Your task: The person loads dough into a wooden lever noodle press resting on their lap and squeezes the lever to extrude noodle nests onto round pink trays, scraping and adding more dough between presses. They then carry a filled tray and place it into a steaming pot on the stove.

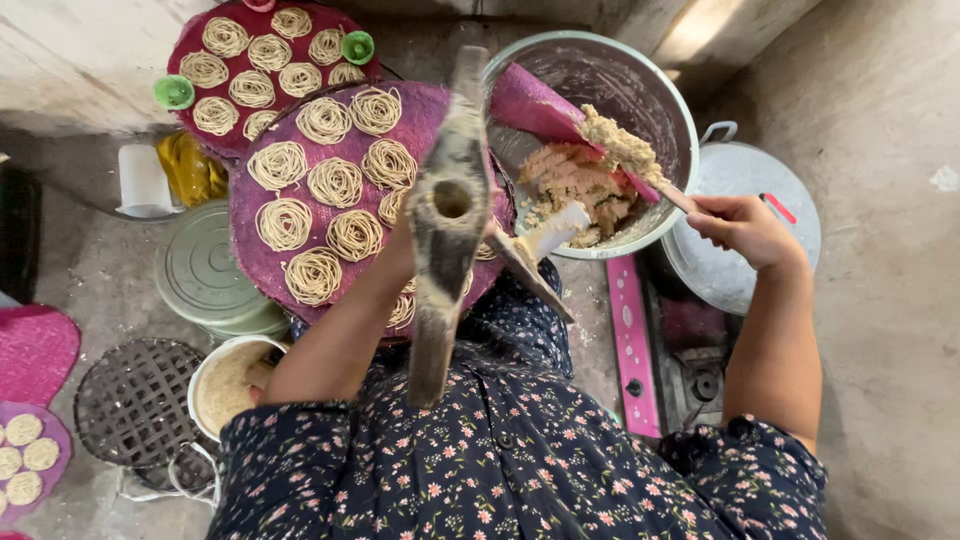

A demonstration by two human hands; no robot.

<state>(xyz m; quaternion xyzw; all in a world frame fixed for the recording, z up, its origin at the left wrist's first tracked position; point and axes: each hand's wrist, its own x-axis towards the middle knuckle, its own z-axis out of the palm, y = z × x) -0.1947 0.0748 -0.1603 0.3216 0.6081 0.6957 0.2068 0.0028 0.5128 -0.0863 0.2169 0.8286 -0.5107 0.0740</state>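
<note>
Dough (585, 180) sits in the big metal bowl (660, 90) at the far right, a coarse beige mass against the near wall, with a further clump riding on the pink scoop (545, 108). The right hand (745, 228) is clenched round the scoop's handle at the bowl's near-right rim, so the lifted clump lies just beyond that hand, up the blade and over the bowl. A pale spatula (555, 232) leans in the bowl beside the mass.

The left hand is mostly hidden behind the press (450, 210), a worn metal tool with a round hole at its middle, held upright in the centre of view. The forearm (335, 335) runs up to it; the hand seems to be grasping the press, but the fingers do not show, so I cannot tell how they close.

Judging by what lies about, much is already done: the near purple mat (270, 265) carries about a dozen noodle coils (336, 182), and a second mat (195, 45) behind it, far left, is full as well. What is left appears to be the dough in the bowl, perhaps a quarter of its depth.

Left of the person, on the floor, stand a green lid (205, 270), a wire rack (135, 400) and a small white bowl (205, 370) of batter. A steel lid (745, 185) lies right of the big bowl.
</note>
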